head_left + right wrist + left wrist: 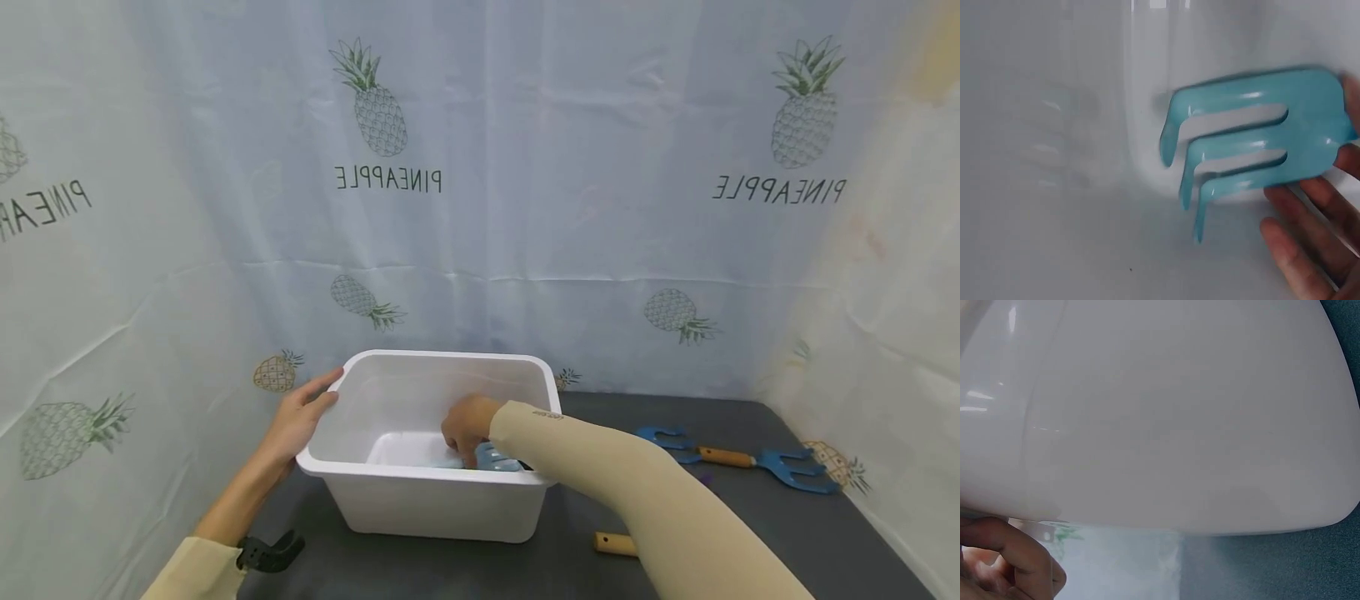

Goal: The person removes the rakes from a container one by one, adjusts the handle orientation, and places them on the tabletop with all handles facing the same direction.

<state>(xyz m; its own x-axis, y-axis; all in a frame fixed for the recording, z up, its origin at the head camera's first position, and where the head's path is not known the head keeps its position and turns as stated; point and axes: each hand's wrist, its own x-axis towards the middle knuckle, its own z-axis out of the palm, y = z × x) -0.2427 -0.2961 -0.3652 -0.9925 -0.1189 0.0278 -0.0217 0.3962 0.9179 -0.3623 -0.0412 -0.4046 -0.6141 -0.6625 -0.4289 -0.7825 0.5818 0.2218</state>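
Note:
A white plastic tub stands on the dark table, its open top showing in the head view. At its left end my left hand holds the rim; bent fingers show beside the tub wall in the left wrist view. My right hand reaches down inside the tub. It pinches a light-blue, three-pronged garden hand rake where the head narrows, with the prongs pointing away from the hand near the tub's wall. The rake's handle is out of sight.
On the table to the right lie blue fork-like garden tools, one with a wooden handle. Another wooden handle pokes out from behind the right sleeve, near a small purple item. A pineapple-print curtain surrounds the table.

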